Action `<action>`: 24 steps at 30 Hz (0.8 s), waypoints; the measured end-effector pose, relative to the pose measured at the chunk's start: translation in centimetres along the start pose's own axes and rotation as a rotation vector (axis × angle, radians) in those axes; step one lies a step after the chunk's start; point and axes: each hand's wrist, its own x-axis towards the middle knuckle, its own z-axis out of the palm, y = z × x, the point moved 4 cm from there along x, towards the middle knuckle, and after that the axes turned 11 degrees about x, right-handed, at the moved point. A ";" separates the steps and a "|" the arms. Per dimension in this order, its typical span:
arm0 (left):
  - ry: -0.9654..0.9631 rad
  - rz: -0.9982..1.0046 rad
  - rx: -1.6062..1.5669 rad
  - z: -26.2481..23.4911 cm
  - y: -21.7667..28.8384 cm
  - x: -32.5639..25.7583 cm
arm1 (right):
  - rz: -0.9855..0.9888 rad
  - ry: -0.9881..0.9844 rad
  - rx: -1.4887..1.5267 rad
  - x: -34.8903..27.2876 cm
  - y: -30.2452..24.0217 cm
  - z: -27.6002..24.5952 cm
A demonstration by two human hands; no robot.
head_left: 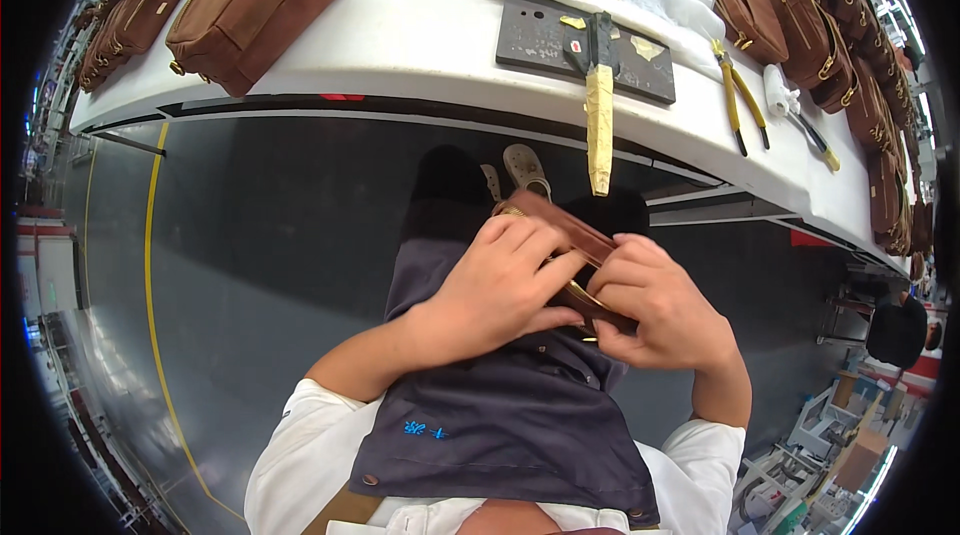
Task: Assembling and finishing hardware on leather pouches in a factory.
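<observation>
The brown leather pouch (560,235) is gripped closed-fingered by the left hand (500,280) and right hand (655,310); judged light and pliable, best held along its stiffer zip edge.

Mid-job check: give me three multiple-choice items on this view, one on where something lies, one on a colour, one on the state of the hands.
1. Where does the tool with the pale tape-wrapped handle lie?
A. on the floor
B. on the dark slab, handle past the table edge
C. in the person's lap

2. What colour are the handles of the pliers?
A. yellow
B. red
C. blue

3. What are the two hands doing?
A. resting on the table
B. one holds the pliers
C. both hold a brown strap piece

Answers: 1 B, its blade end sits on the slab. 2 A, both handles are yellow. 3 C, left hand and right hand close around it above the lap.
</observation>
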 end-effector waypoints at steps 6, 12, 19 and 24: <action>-0.085 -0.282 -0.564 1.6 -3.0 -0.7 | 0.050 0.535 -0.185 -0.1 1.6 -1.6; -0.024 -0.633 -1.183 3.2 -3.8 -1.1 | 0.193 0.657 -0.063 -0.5 3.8 1.7; -0.036 -0.663 -1.171 3.9 -3.5 -1.4 | 0.073 0.859 -0.234 -0.8 4.8 2.3; 0.031 -0.723 -1.101 5.1 -4.1 -1.0 | -0.385 0.529 -0.542 0.3 1.0 7.5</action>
